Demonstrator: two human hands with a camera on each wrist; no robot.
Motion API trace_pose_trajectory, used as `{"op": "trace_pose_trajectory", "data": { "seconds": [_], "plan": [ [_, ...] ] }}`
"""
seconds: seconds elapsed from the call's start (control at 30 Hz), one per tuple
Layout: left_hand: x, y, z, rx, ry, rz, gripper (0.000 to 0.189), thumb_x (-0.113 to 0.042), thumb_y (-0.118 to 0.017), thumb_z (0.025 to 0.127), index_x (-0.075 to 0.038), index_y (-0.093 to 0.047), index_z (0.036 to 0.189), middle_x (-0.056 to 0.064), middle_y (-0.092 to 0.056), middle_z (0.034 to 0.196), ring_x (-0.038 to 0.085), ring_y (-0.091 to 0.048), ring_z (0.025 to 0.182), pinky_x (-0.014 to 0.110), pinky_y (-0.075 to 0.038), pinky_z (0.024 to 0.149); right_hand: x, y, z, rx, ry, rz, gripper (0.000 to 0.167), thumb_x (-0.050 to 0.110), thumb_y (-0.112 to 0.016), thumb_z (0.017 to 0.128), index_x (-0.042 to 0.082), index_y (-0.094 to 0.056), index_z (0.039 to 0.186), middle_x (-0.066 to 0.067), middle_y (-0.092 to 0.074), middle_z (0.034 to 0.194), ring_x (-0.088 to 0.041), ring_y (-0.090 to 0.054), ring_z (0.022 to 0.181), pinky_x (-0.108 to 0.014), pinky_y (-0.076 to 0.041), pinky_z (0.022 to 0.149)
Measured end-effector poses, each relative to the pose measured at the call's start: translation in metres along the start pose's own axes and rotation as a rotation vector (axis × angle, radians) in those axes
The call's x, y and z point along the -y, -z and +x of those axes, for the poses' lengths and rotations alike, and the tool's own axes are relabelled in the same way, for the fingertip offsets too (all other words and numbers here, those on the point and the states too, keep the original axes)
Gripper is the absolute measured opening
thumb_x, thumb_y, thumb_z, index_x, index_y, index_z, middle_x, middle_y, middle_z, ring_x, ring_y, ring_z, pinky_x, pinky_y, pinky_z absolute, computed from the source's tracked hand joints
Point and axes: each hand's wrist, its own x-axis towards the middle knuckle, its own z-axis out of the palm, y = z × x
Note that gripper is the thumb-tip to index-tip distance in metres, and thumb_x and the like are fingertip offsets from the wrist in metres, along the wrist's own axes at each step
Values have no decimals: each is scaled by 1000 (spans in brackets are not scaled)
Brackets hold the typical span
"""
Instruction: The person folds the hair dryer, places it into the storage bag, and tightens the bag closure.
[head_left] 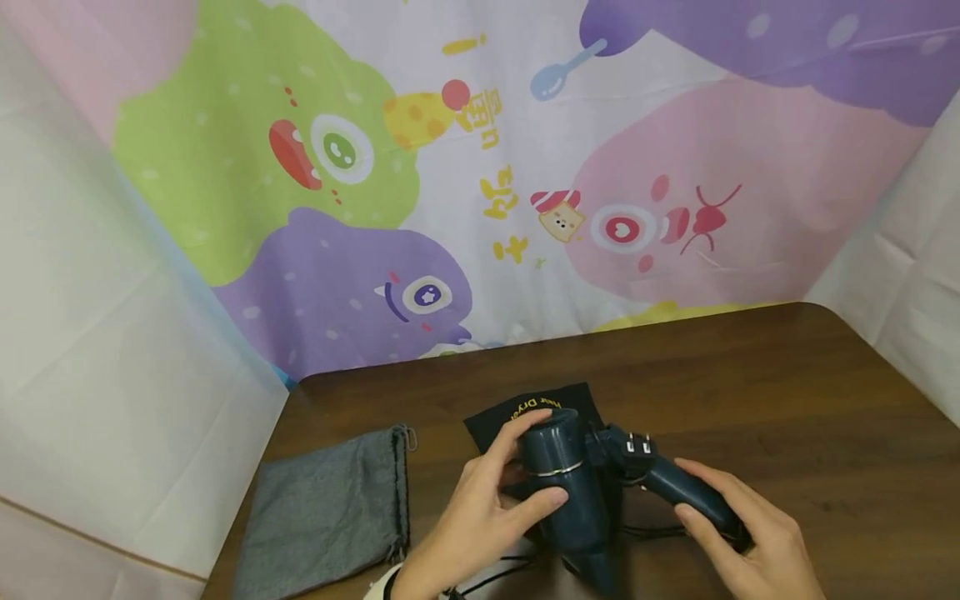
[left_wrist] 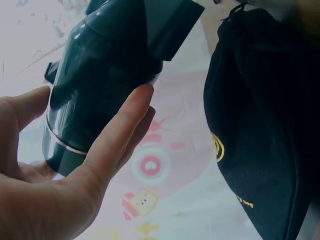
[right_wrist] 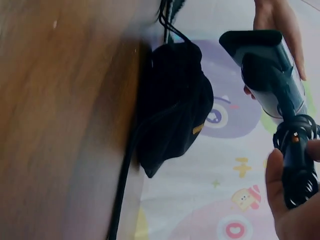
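A dark teal hair dryer [head_left: 576, 508] is held in both hands over the table. My left hand [head_left: 480, 508] grips the barrel, thumb on one side and fingers on the other. My right hand [head_left: 757, 533] holds the handle [head_left: 693, 492]. A two-prong plug [head_left: 639, 447] sits against the handle near the barrel. Black cord [right_wrist: 295, 135] is wound around the handle in the right wrist view. The flat nozzle [left_wrist: 172, 27] shows at the top of the left wrist view. Behind the dryer lies a black pouch [left_wrist: 260, 115] with yellow lettering, partly hidden in the head view.
A grey drawstring bag [head_left: 330, 508] lies on the left of the brown wooden table [head_left: 720, 367]. Thin black drawstring or cord [head_left: 498, 573] runs below the left hand. A cartoon-printed curtain [head_left: 510, 308] hangs behind the table, with white cloth [head_left: 135, 333] at the sides.
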Motion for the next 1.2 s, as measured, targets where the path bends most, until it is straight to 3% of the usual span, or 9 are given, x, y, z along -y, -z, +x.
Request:
{"op": "trace_pose_trajectory", "data": {
  "seconds": [0.17,0.4,0.63,0.8,1.0,1.2],
  "plan": [
    [-2,6,-1,26,-3,38,56,-26,-61,101,-39,-36,149,8,-63,128,21,-68,107,29,-59,69,-6,1,2,114,59,-67,55,11,-74,91,29,-56,140,1,-66,121,-5,-64,90,-25,-52,65],
    [-3,9,-3,58,-12,103,58,-30,-63,99,-39,-36,149,4,-68,120,15,-70,102,26,-59,67,-10,-2,2,170,108,-86,62,13,-76,90,28,-52,145,1,-66,124,-9,-66,96,-27,-55,66],
    [-3,7,-2,61,3,129,62,-32,-65,98,-39,-35,151,2,-70,115,11,-70,97,28,-59,62,-14,-4,1,68,211,-49,69,-1,-80,81,17,-56,143,-5,-69,119,-10,-68,94,-7,-47,73],
    [-3,4,-2,18,-53,130,61,-28,-67,97,-37,-37,149,2,-71,116,12,-71,98,27,-59,64,-12,-7,-2,-1,203,-54,66,-2,-81,79,16,-60,139,-4,-69,118,-6,-67,95,-5,-45,76],
    [-2,-2,-2,-36,-133,85,62,-20,-69,95,-31,-40,149,6,-69,119,15,-71,99,29,-59,65,-8,-9,-3,-60,197,-59,65,-5,-81,77,14,-62,136,-2,-68,120,7,-59,105,-6,-45,84],
    [1,-9,-2,-86,-177,27,63,-15,-70,94,-26,-42,149,10,-69,118,19,-71,98,31,-60,64,-1,-12,-5,-113,123,-40,59,-3,-81,78,14,-65,133,-5,-70,116,9,-58,102,-4,-45,78]
  ]
}}
